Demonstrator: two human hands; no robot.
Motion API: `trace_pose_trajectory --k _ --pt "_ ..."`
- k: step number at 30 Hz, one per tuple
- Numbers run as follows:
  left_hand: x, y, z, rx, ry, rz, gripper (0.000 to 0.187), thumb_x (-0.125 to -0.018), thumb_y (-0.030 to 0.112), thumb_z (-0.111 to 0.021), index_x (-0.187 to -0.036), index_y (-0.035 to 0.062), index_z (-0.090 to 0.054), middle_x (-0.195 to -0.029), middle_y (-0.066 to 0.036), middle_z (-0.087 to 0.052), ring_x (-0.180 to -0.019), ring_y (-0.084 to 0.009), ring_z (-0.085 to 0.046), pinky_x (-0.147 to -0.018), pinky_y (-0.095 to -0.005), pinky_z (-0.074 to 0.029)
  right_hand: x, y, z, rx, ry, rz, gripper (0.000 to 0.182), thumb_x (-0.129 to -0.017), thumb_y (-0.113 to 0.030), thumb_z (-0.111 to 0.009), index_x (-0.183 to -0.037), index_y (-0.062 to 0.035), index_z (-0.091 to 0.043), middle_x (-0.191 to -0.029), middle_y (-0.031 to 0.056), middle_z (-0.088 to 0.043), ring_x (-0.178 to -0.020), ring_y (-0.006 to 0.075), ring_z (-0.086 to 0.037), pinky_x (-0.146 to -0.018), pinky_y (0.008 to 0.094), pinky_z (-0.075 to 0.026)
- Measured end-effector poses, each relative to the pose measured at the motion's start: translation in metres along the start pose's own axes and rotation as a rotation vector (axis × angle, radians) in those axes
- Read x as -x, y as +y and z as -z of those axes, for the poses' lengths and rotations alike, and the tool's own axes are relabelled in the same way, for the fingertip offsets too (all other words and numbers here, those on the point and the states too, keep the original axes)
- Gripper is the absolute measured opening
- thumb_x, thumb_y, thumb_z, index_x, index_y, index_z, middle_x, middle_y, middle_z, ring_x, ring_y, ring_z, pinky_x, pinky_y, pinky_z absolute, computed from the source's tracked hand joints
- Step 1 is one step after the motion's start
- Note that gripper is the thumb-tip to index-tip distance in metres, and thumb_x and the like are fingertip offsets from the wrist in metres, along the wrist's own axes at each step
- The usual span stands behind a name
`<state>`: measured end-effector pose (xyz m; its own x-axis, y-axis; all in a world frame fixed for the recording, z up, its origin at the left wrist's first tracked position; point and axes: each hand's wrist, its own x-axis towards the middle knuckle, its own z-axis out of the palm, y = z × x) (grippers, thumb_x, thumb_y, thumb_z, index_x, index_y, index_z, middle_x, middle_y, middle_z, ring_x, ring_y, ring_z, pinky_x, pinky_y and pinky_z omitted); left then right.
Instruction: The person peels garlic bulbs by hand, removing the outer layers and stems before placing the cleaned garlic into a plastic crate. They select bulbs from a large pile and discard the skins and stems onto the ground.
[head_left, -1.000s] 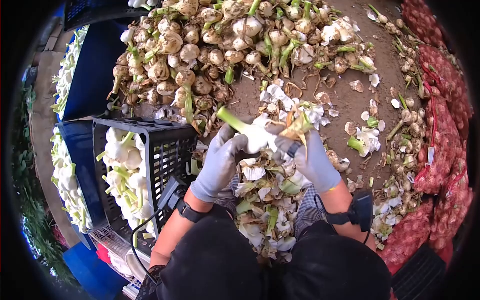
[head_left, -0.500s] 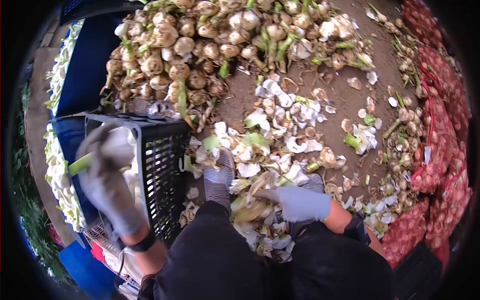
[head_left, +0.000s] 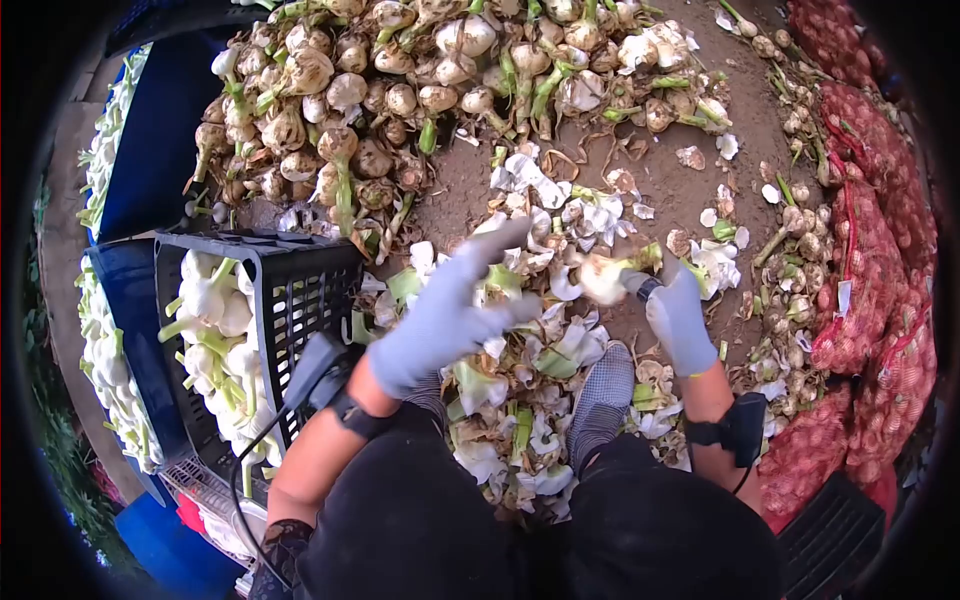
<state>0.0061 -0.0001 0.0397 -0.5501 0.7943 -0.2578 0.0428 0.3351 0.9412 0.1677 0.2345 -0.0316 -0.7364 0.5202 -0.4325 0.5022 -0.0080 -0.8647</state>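
Observation:
My left hand (head_left: 455, 310), in a pale grey glove, reaches over the peelings with its fingers spread and nothing in them. To its right is my gloved right hand (head_left: 680, 315), closed at the stem end of a garlic bulb (head_left: 603, 278). That bulb is slightly blurred, with a short green stem. A small dark piece (head_left: 640, 285) shows between the bulb and the right fingers; its kind I cannot make out. Beneath both hands lie white and green garlic skins (head_left: 575, 350). Left of my left hand stands a black crate (head_left: 305, 320) with cleaned white garlic (head_left: 225, 345) inside.
A large heap of soil-stained garlic (head_left: 400, 90) lies ahead. Red net sacks (head_left: 870, 270) line the right side, beside loose small bulbs (head_left: 795, 250). Blue crates (head_left: 160, 150) of white garlic stand at the left. My shoes (head_left: 600, 405) rest among the skins.
My left hand has come from above the black crate, where it held a green-stemmed garlic, and is now empty at the centre. My right hand has risen rightward from the skins with a bulb.

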Motion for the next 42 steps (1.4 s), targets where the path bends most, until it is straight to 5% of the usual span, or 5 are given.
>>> trace_pose_trajectory --k 3,19,26,31,42 --pt "-0.022 -0.007 -0.023 -0.156 -0.051 -0.235 0.074 -0.072 0.016 -0.081 -0.136 0.0055 -0.045 -0.133 -0.019 -0.053 -0.123 -0.0295 -0.052 -0.101 -0.0385 -0.044 0.014 -0.044 -0.034 -0.54 -0.147 -0.246 0.026 -0.094 -0.005 -0.053 -0.115 0.0095 -0.054 -0.094 0.0095 -0.065 -0.074 0.0099 -0.06 -0.063 0.0229 -0.05" --pt "-0.014 -0.005 -0.009 0.606 -0.015 0.142 0.084 -0.067 -0.009 -0.079 -0.141 0.0022 -0.041 -0.131 -0.007 -0.054 -0.117 -0.0145 -0.055 -0.101 -0.0296 -0.044 0.017 -0.087 -0.06 -0.284 -0.339 -0.228 0.027 -0.095 -0.025 -0.059 -0.095 0.0007 -0.068 -0.067 0.0033 -0.063 -0.055 0.01 -0.057 -0.05 0.026 -0.045" --pt "-0.005 -0.024 -0.002 1.026 -0.129 0.223 0.08 -0.093 0.058 -0.049 -0.148 0.0042 -0.028 -0.102 -0.006 -0.063 -0.072 -0.0134 -0.065 -0.055 -0.0215 -0.049 0.014 -0.072 -0.066 0.878 -0.105 0.609 0.024 -0.089 -0.015 -0.065 -0.106 0.0018 -0.065 -0.084 0.0054 -0.07 -0.07 0.0181 -0.065 -0.064 0.0341 -0.051" --pt "-0.011 0.008 -0.002 0.682 -0.166 0.18 0.074 -0.089 0.04 -0.068 -0.147 0.0107 -0.033 -0.089 -0.005 -0.063 -0.057 -0.0134 -0.061 -0.048 -0.0214 -0.046 0.018 -0.067 -0.081 -0.441 -0.271 0.079 0.03 -0.088 -0.002 -0.059 -0.116 0.0054 -0.062 -0.099 0.006 -0.069 -0.082 0.0105 -0.064 -0.07 0.0244 -0.05" --pt "-0.003 -0.011 0.009 0.052 0.202 -0.014 0.054 -0.087 0.032 -0.072 -0.128 0.0006 -0.055 -0.111 -0.006 -0.064 -0.099 -0.0139 -0.061 -0.088 -0.027 -0.049 0.027 -0.072 -0.09 -0.282 -0.39 -0.029 0.015 -0.089 -0.002 -0.054 -0.101 0.0037 -0.062 -0.081 0.0106 -0.068 -0.073 0.0188 -0.067 -0.066 0.0302 -0.054"
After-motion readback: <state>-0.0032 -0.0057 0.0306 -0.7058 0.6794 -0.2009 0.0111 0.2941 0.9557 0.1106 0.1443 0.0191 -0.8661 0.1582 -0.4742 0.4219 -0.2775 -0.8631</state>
